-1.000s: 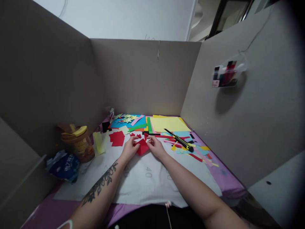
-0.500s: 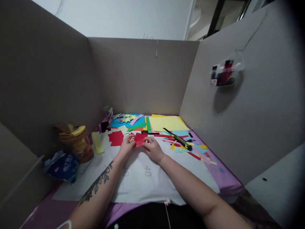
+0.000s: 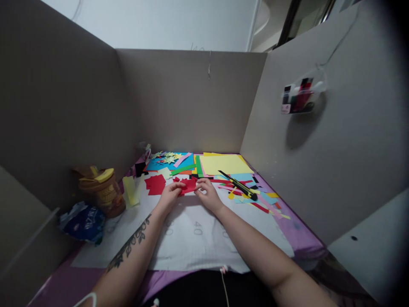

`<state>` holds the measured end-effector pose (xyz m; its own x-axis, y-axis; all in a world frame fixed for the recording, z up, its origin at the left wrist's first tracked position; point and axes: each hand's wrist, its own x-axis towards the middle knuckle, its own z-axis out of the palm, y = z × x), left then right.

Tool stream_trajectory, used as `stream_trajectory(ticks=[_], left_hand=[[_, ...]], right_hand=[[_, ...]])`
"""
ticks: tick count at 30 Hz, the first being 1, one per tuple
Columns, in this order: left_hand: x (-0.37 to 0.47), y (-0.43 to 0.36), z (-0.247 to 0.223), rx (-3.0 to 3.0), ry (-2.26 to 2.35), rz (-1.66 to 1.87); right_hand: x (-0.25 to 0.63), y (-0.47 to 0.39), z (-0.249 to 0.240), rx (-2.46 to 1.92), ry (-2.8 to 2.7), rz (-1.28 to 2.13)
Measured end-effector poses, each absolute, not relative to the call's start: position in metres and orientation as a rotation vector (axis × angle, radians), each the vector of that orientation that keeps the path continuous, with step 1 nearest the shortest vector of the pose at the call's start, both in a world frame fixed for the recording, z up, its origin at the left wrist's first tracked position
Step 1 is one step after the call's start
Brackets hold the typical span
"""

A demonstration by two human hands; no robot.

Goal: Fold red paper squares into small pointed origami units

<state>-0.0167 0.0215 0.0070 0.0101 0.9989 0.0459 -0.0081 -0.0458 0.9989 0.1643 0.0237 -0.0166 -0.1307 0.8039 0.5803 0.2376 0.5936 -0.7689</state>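
Note:
A piece of red paper (image 3: 189,186) is stretched between both hands, just above the white sheet (image 3: 191,251). My left hand (image 3: 172,194) pinches its left side, and my right hand (image 3: 207,192) pinches its right edge. The paper looks tilted or bent; whether it has a fold I cannot tell. Left of the hands lie more red paper squares (image 3: 155,184) in a loose stack. Small red pieces show just behind the held paper, partly covered by it.
A black and yellow utility knife (image 3: 243,189) lies on coloured paper strips at right. Behind are yellow sheets (image 3: 226,164) and a blue sheet (image 3: 156,164) with paper stars. On the left stand a brown tub (image 3: 107,194) and a blue packet (image 3: 83,224). Grey panels (image 3: 191,102) enclose the table.
The red paper has gone from a flat-facing square to a lower, narrower shape between the fingers. My right hand has shifted slightly to the right and turned at its edge.

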Motion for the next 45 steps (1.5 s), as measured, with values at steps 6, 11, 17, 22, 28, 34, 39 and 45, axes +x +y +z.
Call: stream_trajectory(ticks=[6, 11, 17, 22, 28, 34, 39, 45], left_hand=[[-0.016, 0.018, 0.009, 1.315, 1.086, 1.18], [-0.015, 0.013, 0.007, 1.561, 1.059, 1.159], [-0.012, 0.014, 0.008, 1.597, 1.255, 1.233], [-0.01, 0.014, 0.01, 1.567, 1.254, 1.284], [-0.007, 0.013, 0.008, 1.548, 1.241, 1.303], [-0.006, 0.013, 0.007, 1.521, 1.321, 1.314], [-0.006, 0.015, 0.002, 1.466, 1.305, 1.288], [-0.007, 0.021, -0.008, 1.326, 1.208, 1.303]], right_hand=[[0.162, 0.029, -0.019, -0.857, -1.343, 1.067], [0.16, 0.029, -0.018, -0.838, -1.274, 1.066], [0.158, 0.026, -0.018, -0.838, -1.304, 1.052], [0.154, 0.028, -0.02, -0.862, -1.264, 1.005], [0.155, 0.027, -0.02, -0.868, -1.178, 1.008], [0.154, 0.027, -0.022, -0.879, -1.149, 0.961], [0.153, 0.029, -0.025, -0.872, -1.107, 0.966], [0.152, 0.027, -0.023, -0.864, -1.079, 0.963]])
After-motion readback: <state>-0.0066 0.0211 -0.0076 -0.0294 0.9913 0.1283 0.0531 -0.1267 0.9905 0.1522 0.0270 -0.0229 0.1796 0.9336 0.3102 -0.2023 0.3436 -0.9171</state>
